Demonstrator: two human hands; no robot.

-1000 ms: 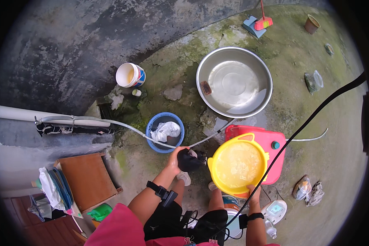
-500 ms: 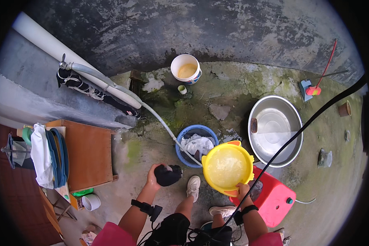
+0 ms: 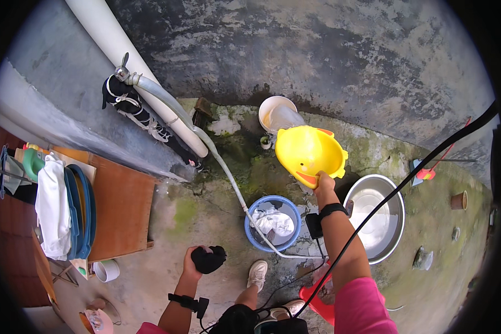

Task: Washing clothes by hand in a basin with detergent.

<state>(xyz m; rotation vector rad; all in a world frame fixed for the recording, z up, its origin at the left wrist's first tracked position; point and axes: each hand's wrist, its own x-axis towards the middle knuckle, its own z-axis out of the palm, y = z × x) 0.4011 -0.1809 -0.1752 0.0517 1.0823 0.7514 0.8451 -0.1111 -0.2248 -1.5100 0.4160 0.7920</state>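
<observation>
My right hand grips the rim of a yellow plastic basin, which is tipped away from me with its underside up, held out over the wet mossy ground near a white bucket. My left hand holds a bunched black cloth low by my left knee. A blue basin with white cloth in it sits on the ground between my hands, and a grey hose runs into it from a tap on the white pipe.
A large steel basin with water lies at the right, a red stool under my right arm. A wooden table with hanging cloths and hangers stands at the left. A dark concrete wall rises ahead. A black cable crosses the right side.
My right hand has swung the yellow basin forward and tipped it over toward the white bucket. The view turned left, and my left hand with the black cloth dropped lower.
</observation>
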